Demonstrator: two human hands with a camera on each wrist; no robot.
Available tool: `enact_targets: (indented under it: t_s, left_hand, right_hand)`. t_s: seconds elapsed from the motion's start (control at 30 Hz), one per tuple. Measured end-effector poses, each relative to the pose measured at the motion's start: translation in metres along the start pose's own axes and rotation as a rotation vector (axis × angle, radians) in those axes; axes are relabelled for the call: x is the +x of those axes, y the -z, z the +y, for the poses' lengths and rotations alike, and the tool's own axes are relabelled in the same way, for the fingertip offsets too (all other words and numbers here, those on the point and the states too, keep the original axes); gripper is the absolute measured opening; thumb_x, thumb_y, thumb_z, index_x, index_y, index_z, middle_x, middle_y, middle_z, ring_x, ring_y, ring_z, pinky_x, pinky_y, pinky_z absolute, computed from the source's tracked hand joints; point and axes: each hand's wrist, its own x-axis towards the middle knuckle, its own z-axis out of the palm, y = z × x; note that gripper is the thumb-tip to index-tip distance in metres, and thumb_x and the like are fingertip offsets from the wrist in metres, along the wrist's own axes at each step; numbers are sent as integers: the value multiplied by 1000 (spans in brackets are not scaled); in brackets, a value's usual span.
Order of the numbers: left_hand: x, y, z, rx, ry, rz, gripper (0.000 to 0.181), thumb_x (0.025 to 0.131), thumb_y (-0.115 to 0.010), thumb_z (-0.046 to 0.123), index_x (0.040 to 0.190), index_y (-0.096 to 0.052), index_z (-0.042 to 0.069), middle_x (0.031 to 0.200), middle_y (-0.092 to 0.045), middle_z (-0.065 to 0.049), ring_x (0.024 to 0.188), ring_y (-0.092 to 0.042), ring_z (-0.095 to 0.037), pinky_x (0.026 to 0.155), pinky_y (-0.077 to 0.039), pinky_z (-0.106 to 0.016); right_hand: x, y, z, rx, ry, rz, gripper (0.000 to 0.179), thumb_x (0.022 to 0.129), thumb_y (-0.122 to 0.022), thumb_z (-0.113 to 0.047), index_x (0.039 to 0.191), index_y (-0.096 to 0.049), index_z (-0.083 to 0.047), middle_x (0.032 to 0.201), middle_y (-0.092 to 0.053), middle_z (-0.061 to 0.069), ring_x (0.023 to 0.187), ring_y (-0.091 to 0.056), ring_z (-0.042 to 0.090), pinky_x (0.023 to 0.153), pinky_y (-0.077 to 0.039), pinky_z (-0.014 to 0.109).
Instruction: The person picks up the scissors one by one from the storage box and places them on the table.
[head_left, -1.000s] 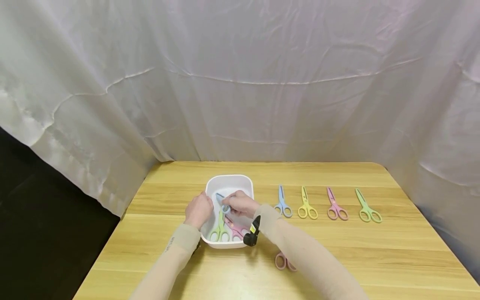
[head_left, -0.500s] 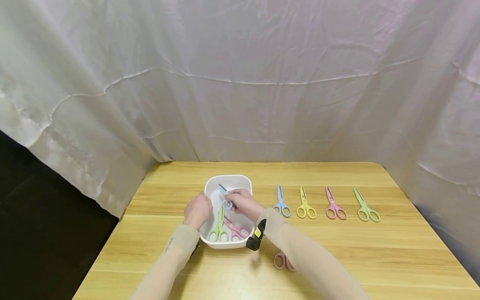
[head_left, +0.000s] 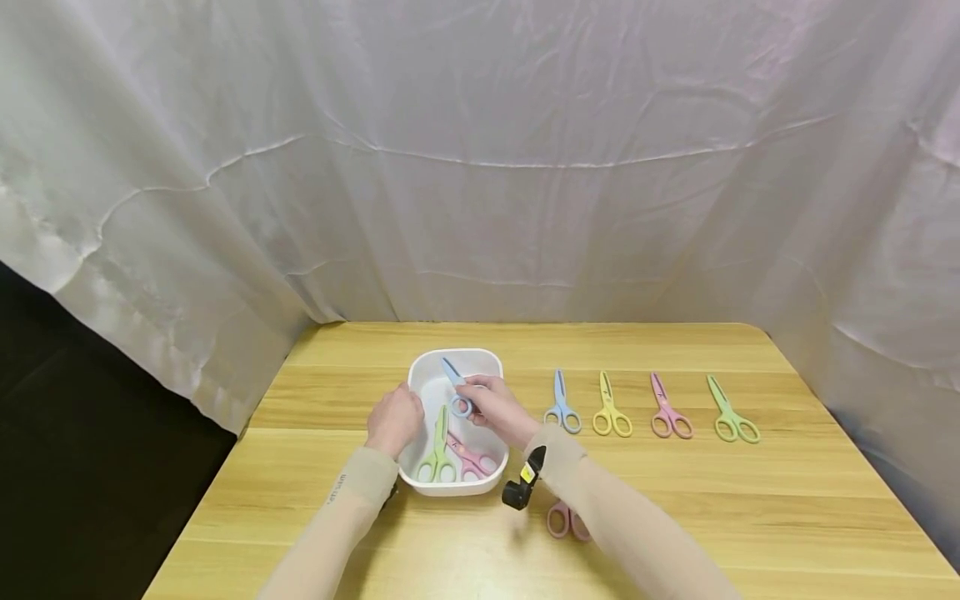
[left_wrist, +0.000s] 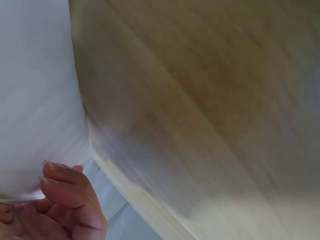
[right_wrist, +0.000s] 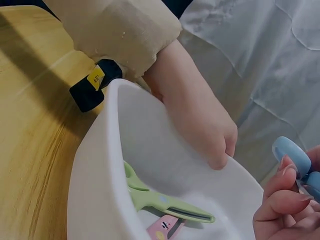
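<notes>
My left hand [head_left: 395,421] grips the left rim of a white plastic box [head_left: 459,490]; in the left wrist view its curled fingers [left_wrist: 67,190] lie against the box's outer wall. My right hand [head_left: 497,408] pinches light blue scissors [head_left: 453,375] by the handle, over the box, blades pointing to the back left. In the right wrist view the blue handle loop [right_wrist: 291,154] shows between thumb and fingers, above rim height. Inside the box lie green scissors [head_left: 438,460] and pink scissors [head_left: 471,458], the green partly over the pink.
A row of closed scissors lies right of the box: blue [head_left: 561,408], yellow [head_left: 609,408], pink [head_left: 666,408] and green [head_left: 727,412]. More pink scissors [head_left: 557,522] lie at the front, mostly under my right forearm. A grey curtain [head_left: 525,233] hangs behind the wooden table [head_left: 750,517].
My right hand has lifted the blue scissors from among the others in the box, up and slightly to the right. My left hand has stayed at the rim.
</notes>
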Motion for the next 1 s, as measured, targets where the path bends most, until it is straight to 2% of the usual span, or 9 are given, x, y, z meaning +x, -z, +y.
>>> enact_targets:
  t_s: [0.17,0.43,0.57,0.73,0.87,1.0]
  left_hand:
    - [0,0,1,-6,12,-13,52,104,-39,22,147,-43,-7,122,-66,-28,98,-68,-37,83,-61,-50]
    - [1,0,2,2,8,-21,51,104,-37,22,145,-45,-8,115,-68,-28,92,-69,-37,75,-62,-47]
    - [1,1,1,0,10,-26,51,104,-36,22,145,-45,-8,116,-68,-28,91,-68,-36,74,-62,-46]
    - [0,1,1,2,3,-23,52,105,-36,22,145,-44,-9,119,-67,-29,94,-68,-37,78,-61,-48]
    - [1,1,1,-4,-5,-17,52,104,-37,21,145,-45,-8,119,-67,-28,91,-67,-36,78,-61,-48]
    - [1,1,0,-4,-9,-15,52,103,-38,21,146,-45,-8,119,-67,-28,91,-67,-35,78,-60,-48]
  right_hand:
    - [-7,4,-4,23,-2,6,39,101,-54,-15,129,-50,12,65,-57,-6,54,-44,2,47,-33,12]
    - [-18,14,-6,77,1,22,37,102,-53,-13,130,-47,10,66,-60,-5,58,-51,3,50,-38,13]
    - [-22,21,-4,89,15,27,31,103,-52,-13,125,-48,8,65,-61,-6,58,-52,3,50,-37,13]
    - [-27,32,-1,51,8,64,23,103,-51,-18,113,-52,4,68,-60,-6,61,-53,4,56,-40,17]
    - [-31,43,1,10,20,103,28,103,-51,-19,113,-55,7,70,-59,-7,64,-55,4,61,-47,19]
    - [-35,54,2,-6,51,100,28,104,-51,-20,108,-57,7,69,-61,-7,64,-57,4,63,-48,18]
